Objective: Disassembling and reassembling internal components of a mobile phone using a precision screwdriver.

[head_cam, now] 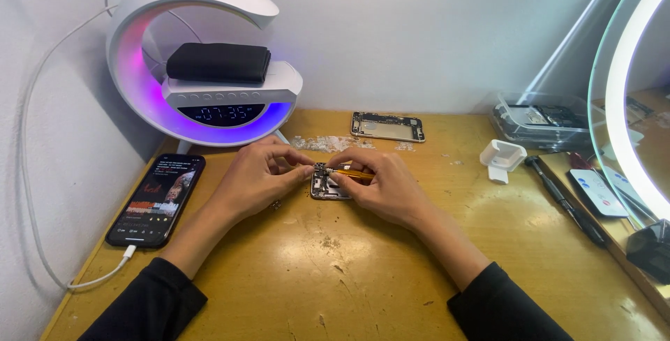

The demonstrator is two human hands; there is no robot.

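Note:
An opened phone body (pixel 326 186) with exposed internals lies on the worn yellow desk (pixel 335 264) in the middle. My left hand (pixel 258 173) rests beside its left edge, fingertips pinched at the top corner of the phone. My right hand (pixel 387 184) holds a thin yellow-handled tool (pixel 352 173) like a pen, its tip pointing left onto the phone's upper part. Both sleeves are black.
A black phone (pixel 157 199) with a lit screen and white cable lies at left. A white curved lamp clock (pixel 202 62) glows purple at the back. Another opened phone shell (pixel 388 126), a white small holder (pixel 502 157), a clear parts box (pixel 541 119), a black screwdriver (pixel 565 201) and a lit ring mirror (pixel 628 90) sit right.

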